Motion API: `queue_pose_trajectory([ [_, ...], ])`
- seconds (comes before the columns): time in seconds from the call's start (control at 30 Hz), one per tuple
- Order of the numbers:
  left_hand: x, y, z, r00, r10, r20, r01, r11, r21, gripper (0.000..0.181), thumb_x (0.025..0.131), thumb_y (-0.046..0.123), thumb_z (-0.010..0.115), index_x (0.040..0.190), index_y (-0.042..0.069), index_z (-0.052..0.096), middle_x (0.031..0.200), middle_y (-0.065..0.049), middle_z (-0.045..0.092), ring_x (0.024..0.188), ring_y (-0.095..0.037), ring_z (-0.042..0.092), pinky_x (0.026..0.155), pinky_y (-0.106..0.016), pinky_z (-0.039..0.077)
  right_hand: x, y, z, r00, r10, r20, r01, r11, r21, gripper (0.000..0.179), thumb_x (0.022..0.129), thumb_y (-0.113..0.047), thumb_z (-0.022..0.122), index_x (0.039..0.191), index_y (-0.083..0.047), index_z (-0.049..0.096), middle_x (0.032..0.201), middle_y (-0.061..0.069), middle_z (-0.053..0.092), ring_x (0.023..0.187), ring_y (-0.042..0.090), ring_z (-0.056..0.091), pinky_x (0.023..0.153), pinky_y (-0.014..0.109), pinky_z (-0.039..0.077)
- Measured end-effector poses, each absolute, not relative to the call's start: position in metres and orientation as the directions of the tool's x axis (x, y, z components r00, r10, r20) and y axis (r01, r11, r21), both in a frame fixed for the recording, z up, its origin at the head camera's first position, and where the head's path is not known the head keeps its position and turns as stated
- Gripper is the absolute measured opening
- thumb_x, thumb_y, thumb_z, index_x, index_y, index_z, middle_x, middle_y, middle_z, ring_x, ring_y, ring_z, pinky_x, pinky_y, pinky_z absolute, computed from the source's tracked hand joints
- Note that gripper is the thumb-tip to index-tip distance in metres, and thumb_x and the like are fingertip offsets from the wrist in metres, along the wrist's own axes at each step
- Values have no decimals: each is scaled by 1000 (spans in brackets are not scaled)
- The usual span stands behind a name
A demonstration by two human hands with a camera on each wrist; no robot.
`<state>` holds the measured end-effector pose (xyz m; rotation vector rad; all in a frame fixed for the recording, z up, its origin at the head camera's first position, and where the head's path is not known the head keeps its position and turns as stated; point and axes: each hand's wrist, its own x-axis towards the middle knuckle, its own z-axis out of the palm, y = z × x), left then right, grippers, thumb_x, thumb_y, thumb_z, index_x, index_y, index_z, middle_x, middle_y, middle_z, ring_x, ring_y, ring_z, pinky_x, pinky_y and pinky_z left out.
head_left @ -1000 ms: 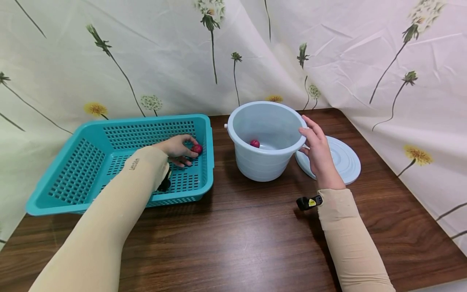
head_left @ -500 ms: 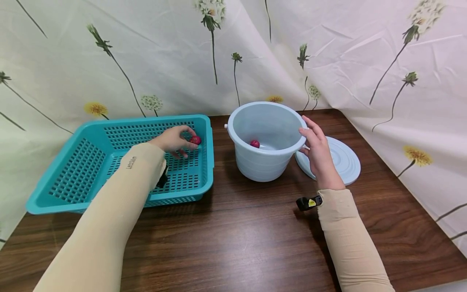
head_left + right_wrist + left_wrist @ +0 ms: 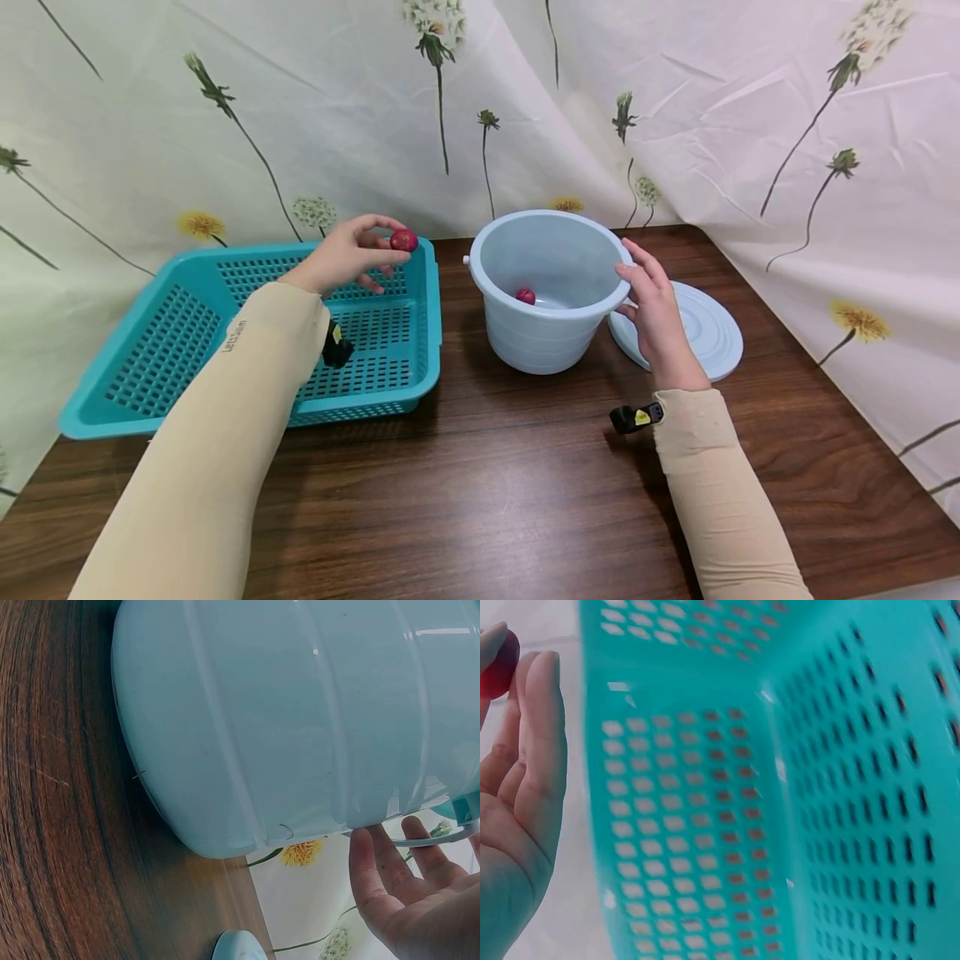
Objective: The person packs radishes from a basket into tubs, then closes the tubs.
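Observation:
In the head view my left hand (image 3: 348, 254) pinches a small round red fruit (image 3: 403, 240) between thumb and fingers, above the far right corner of the teal slotted basket (image 3: 433, 333). The left wrist view shows that fruit (image 3: 499, 667) at its left edge, beside the basket wall (image 3: 675, 682). My right hand (image 3: 654, 308) grips the rim of a pale blue bucket (image 3: 536, 337) on its right side. In the right wrist view the thumb touches the bucket's outer wall (image 3: 262, 727) below the rim. Another red fruit (image 3: 526, 296) lies inside on the bucket's bottom.
A round pale blue lid (image 3: 705, 329) lies flat on the dark wooden table (image 3: 480, 500), right of the bucket. Behind the table hangs a white cloth (image 3: 360, 108) with a dandelion print. The basket stands left of the bucket, a gap between them.
My left hand has lifted the red fruit from low in the basket up to about the height of its far rim. The right hand and the bucket have stayed in place.

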<state>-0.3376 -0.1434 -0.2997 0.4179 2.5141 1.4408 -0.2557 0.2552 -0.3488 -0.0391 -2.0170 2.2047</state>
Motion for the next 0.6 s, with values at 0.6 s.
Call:
queue_pose_trajectory([
  [0.6, -312, -100, -263, -924, 380, 40, 202, 397, 895, 51, 91, 41, 71, 134, 20, 54, 121, -7, 65, 85, -24, 61, 69, -35, 60, -253, 256, -349, -988, 124, 92, -104, -90, -991, 54, 100, -32, 54, 151, -24, 40, 146, 0, 43, 116, 16, 55, 88, 32, 46],
])
